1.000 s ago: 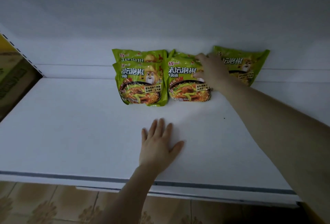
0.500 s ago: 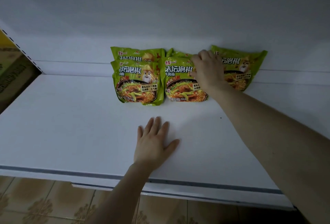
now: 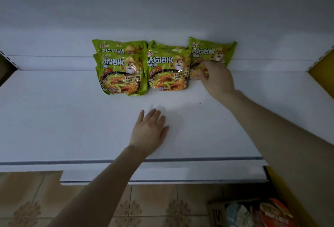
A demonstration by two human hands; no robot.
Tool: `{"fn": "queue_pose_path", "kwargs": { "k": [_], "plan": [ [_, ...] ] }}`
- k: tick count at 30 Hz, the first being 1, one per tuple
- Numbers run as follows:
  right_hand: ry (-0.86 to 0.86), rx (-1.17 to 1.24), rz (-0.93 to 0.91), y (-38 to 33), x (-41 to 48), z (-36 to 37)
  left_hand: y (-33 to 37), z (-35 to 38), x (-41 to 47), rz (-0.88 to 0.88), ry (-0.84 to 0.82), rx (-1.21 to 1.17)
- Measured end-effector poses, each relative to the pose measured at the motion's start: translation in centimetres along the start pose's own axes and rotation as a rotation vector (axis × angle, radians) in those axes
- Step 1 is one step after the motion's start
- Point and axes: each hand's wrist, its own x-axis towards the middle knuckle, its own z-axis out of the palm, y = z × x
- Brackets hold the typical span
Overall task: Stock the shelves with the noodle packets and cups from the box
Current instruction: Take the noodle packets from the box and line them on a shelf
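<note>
Several green noodle packets stand in a row at the back of the white shelf [image 3: 54, 118]. Two stacks sit at the left [image 3: 121, 74] and middle [image 3: 168, 69]. A single packet [image 3: 213, 51] leans against the back wall at the right. My right hand [image 3: 215, 78] holds that packet's lower edge, fingers curled on it. My left hand [image 3: 150, 131] lies flat on the shelf in front of the packets, fingers apart, holding nothing. The box [image 3: 216, 208] shows at the bottom right with cups inside, one with a red lid [image 3: 274, 212].
The shelf's front edge [image 3: 180, 159] has a dark strip. Yellow shelf uprights stand at the right [image 3: 321, 65]. Tiled floor [image 3: 153, 205] lies below. Bare shelf surface stretches left and right of the packets.
My right hand moved right and down from the middle packet's top to the right packet's lower edge. My left hand stayed flat. The view tilted down, revealing the box.
</note>
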Motion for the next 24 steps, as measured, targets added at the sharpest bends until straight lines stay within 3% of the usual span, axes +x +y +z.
{"fn": "queue_pose_path", "kwargs": {
  "k": [3, 8, 15, 24],
  "plan": [
    [-0.025, 0.015, 0.122, 1.7, -4.2, -1.9, 3.4, -1.9, -0.9, 0.161, 0.142, -0.112],
    [-0.019, 0.031, 0.352, 5.0, -13.2, -6.0, 10.9, -2.7, -5.2, 0.443, 0.118, -0.236],
    [-0.033, 0.012, 0.688, 10.9, -29.1, -10.3, 20.6, -0.8, -10.8, 0.732, -0.088, -0.343],
    [-0.232, -0.030, 1.082, 19.5, -48.9, -8.1, 32.7, 6.7, -15.2, 0.971, -0.429, -0.241]
  ]
}}
